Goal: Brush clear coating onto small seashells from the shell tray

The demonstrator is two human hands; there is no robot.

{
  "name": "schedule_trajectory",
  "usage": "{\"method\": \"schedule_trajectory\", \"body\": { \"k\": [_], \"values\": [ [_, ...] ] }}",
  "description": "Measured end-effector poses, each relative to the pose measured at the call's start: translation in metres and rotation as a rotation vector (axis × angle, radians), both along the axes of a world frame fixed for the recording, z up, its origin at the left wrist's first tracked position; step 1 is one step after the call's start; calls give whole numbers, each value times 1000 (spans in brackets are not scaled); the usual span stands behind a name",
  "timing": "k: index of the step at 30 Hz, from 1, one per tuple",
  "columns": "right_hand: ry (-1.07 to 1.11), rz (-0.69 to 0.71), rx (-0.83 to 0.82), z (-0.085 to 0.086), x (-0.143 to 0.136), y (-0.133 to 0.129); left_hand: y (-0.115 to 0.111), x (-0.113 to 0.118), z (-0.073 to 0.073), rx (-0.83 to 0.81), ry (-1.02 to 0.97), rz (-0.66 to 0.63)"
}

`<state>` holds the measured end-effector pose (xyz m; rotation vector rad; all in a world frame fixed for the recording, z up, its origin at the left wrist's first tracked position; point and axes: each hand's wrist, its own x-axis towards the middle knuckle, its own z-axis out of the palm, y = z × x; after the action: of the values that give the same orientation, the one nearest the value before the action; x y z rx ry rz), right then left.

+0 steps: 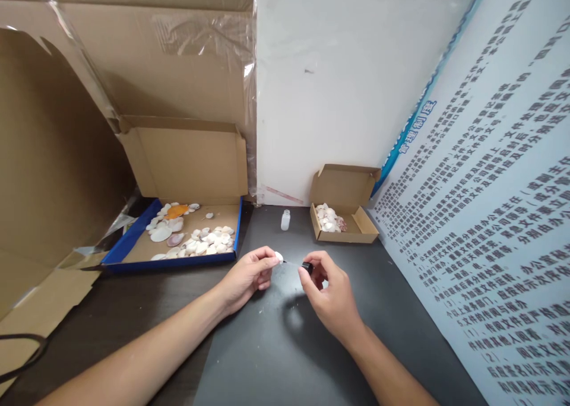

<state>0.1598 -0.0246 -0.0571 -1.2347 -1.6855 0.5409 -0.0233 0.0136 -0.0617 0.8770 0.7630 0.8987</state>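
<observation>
Between the thumb and fingers of my left hand (pixel 249 277) is a small white seashell (pixel 278 256). My right hand (pixel 332 290) grips the black cap of a brush (pixel 307 267), whose thin stem points left. The dark brush tip is at the shell's edge; I cannot tell whether it touches. Behind both hands a small uncapped bottle (pixel 285 220) of whitish plastic or glass stands upright on the dark table (pixel 262 358).
At the left, an open blue-edged cardboard box (pixel 171 264) holds many shells and one orange piece (pixel 177 211). A smaller open cardboard box (pixel 345 236) with shells (pixel 328 218) stands at the back right. A white board (pixel 333 85) and a printed panel (pixel 490 204) rise behind and to the right.
</observation>
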Motion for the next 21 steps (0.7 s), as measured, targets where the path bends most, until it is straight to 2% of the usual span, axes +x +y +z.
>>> {"method": "schedule_trajectory", "body": {
  "k": [7,21],
  "values": [
    [70,25,37,4,-1,-3,0,1,1,14,18,4],
    [56,18,53,2,0,-2,-1,1,2,10,33,4]
  ]
}}
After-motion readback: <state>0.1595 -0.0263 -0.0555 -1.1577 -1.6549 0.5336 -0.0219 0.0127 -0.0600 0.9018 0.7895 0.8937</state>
